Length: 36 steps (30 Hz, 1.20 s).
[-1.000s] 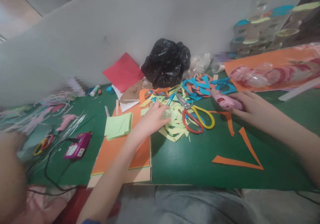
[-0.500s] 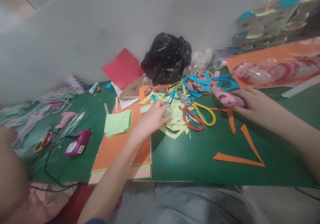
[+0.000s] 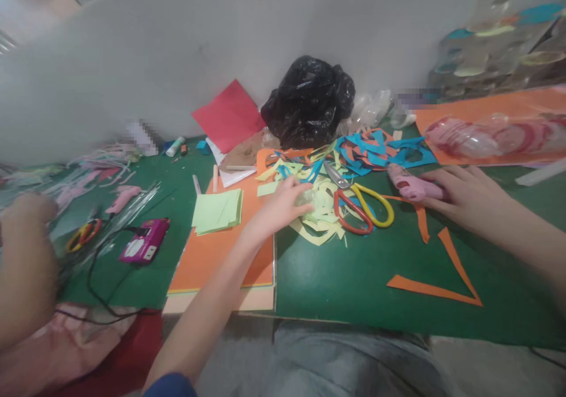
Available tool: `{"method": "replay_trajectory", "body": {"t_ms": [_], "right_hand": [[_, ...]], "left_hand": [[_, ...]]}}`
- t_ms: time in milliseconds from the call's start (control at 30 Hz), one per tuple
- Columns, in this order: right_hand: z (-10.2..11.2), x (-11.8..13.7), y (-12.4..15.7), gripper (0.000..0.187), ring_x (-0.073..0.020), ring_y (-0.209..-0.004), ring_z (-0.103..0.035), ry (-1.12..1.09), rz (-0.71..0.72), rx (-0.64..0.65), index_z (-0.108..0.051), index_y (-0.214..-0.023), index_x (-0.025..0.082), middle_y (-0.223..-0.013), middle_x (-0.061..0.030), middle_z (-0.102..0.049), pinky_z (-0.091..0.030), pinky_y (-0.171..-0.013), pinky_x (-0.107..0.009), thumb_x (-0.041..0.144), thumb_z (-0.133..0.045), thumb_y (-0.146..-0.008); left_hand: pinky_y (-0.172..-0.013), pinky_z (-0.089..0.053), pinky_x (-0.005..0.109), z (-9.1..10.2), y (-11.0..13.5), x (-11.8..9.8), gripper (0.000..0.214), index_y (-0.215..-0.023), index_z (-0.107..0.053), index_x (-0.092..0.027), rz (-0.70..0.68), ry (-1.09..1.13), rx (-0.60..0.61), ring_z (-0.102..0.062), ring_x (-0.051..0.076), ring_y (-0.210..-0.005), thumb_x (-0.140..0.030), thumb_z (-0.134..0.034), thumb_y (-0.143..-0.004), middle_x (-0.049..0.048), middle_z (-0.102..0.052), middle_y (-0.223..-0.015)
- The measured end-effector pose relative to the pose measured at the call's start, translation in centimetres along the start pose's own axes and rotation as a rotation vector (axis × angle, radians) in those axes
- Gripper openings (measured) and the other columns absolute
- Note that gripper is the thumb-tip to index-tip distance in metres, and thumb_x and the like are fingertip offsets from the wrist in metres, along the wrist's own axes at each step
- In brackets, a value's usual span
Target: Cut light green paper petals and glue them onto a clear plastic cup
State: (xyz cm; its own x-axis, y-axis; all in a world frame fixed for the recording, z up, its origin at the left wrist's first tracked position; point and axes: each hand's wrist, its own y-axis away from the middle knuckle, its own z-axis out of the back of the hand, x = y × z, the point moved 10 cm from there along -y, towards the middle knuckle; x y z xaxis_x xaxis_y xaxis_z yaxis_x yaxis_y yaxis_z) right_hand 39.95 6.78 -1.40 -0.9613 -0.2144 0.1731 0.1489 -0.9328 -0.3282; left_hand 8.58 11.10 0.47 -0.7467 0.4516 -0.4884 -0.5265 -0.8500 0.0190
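Observation:
My left hand [image 3: 287,201] is closed around a small clear, rounded plastic piece [image 3: 306,199], probably part of a bottle, above a heap of pale yellow paper scraps [image 3: 319,223]. My right hand [image 3: 460,190] grips a pink glue gun [image 3: 413,187], its nozzle turned to the left. Between the hands lie scissors [image 3: 354,208] with one red and one yellow handle, blades pointing away on the scraps. Blue and orange paper cuttings [image 3: 367,152] sit behind the glue gun. Thin orange strips [image 3: 435,294] are on the green table [image 3: 327,291] in front of my right hand.
Orange sheets [image 3: 216,261] bear light green paper squares [image 3: 217,209]. A black plastic bag [image 3: 309,102] rests against the wall. At left are a person's arm [image 3: 26,267], a purple box [image 3: 145,240] with a cable, another pink glue gun [image 3: 124,199] and scissors [image 3: 84,236]. Plastic bottles [image 3: 464,137] lie at right.
The camera view has shifted, so most things appear slightly farther right. Both hands keep their holds. The other person's arm at left has moved higher into view.

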Motion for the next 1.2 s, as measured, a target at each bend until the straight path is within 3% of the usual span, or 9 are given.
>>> {"method": "replay_trajectory", "body": {"t_ms": [167,400,600,700,767,833,967,1067,1200], "right_hand": [[-0.3,-1.0,0.1,0.086,-0.0354,-0.103,-0.056,0.109,-0.007,-0.032,-0.065,-0.112,0.023,-0.110,-0.0125,-0.068,-0.044,-0.091,-0.051,0.087,-0.014,-0.086],[-0.9,-1.4,0.6,0.085,-0.0360,-0.112,-0.055,0.103,0.044,-0.010,-0.067,-0.116,0.024,-0.118,-0.0152,-0.065,-0.042,-0.096,-0.053,0.086,-0.018,-0.086],[2.8,-1.1,0.5,0.074,-0.0358,-0.120,-0.058,-0.144,-0.098,-0.070,-0.072,-0.107,0.031,-0.117,-0.0126,-0.068,-0.037,-0.107,-0.056,0.087,-0.029,-0.082],[4.1,1.9,0.1,0.057,-0.0310,-0.123,-0.058,-0.367,-0.157,0.057,-0.072,-0.110,0.037,-0.125,-0.0079,-0.068,-0.050,-0.095,-0.047,0.079,-0.045,-0.083],[4.2,4.6,-0.5,0.055,-0.0281,-0.114,-0.064,-0.531,-0.215,0.141,-0.070,-0.113,0.036,-0.127,-0.0063,-0.068,-0.056,-0.085,-0.041,0.076,-0.053,-0.080],[3.7,7.8,-1.3,0.063,-0.0291,-0.109,-0.066,-0.612,-0.225,0.212,-0.067,-0.120,0.034,-0.128,-0.0066,-0.067,-0.057,-0.089,-0.044,0.078,-0.055,-0.077],[1.3,13.6,-3.6,0.069,-0.0341,-0.127,-0.058,-0.740,-0.201,0.300,-0.055,-0.135,0.031,-0.142,-0.0074,-0.059,-0.049,-0.107,-0.054,0.074,-0.058,-0.081],[-0.2,16.5,-5.0,0.074,-0.0324,-0.130,-0.056,-1.003,-0.177,0.310,-0.053,-0.138,0.025,-0.147,-0.0121,-0.054,-0.047,-0.111,-0.049,0.067,-0.068,-0.079],[-0.7,18.8,-5.8,0.055,-0.0262,-0.129,-0.057,-1.360,-0.086,0.311,-0.060,-0.125,0.025,-0.141,-0.0079,-0.060,-0.047,-0.112,-0.040,0.057,-0.073,-0.082]], "left_hand": [[-0.101,-0.046,0.040,0.8,0.8,-0.1,0.043,-0.130,-0.060,-0.029,-0.006,0.128,-0.013,-0.054,0.021,-0.106,-0.043,-0.065,-0.090,0.0042,-0.050,-0.114],[-0.102,-0.044,0.040,5.4,1.4,-0.8,0.038,-0.124,-0.063,-0.031,0.002,0.228,-0.300,-0.053,0.022,-0.110,-0.036,-0.071,-0.087,0.0041,-0.055,-0.115],[-0.105,-0.043,0.042,6.7,1.8,-0.5,0.035,-0.120,-0.063,-0.029,0.006,0.289,-0.431,-0.054,0.022,-0.115,-0.034,-0.072,-0.086,0.0054,-0.055,-0.116],[-0.106,-0.043,0.043,6.8,1.8,-0.2,0.034,-0.117,-0.062,-0.027,-0.001,0.311,-0.474,-0.053,0.023,-0.120,-0.035,-0.072,-0.086,0.0063,-0.056,-0.123],[-0.105,-0.044,0.042,6.7,1.8,-0.2,0.034,-0.117,-0.060,-0.027,-0.025,0.335,-0.497,-0.054,0.023,-0.122,-0.037,-0.072,-0.086,0.0066,-0.056,-0.128],[-0.104,-0.046,0.042,6.6,1.8,-0.5,0.035,-0.117,-0.058,-0.027,-0.071,0.355,-0.528,-0.055,0.023,-0.123,-0.038,-0.072,-0.087,0.0068,-0.057,-0.130],[-0.108,-0.045,0.046,6.7,2.3,-1.6,0.039,-0.118,-0.057,-0.026,-0.181,0.298,-0.610,-0.054,0.024,-0.128,-0.042,-0.073,-0.086,0.0086,-0.058,-0.131],[-0.113,-0.042,0.050,6.6,2.8,-2.9,0.043,-0.122,-0.057,-0.026,-0.307,0.155,-0.654,-0.051,0.026,-0.133,-0.047,-0.071,-0.087,0.0108,-0.054,-0.136],[-0.111,-0.045,0.050,6.0,3.6,-4.7,0.043,-0.128,-0.055,-0.024,-0.489,-0.017,-0.719,-0.051,0.027,-0.133,-0.044,-0.066,-0.091,0.0135,-0.052,-0.135]]}}
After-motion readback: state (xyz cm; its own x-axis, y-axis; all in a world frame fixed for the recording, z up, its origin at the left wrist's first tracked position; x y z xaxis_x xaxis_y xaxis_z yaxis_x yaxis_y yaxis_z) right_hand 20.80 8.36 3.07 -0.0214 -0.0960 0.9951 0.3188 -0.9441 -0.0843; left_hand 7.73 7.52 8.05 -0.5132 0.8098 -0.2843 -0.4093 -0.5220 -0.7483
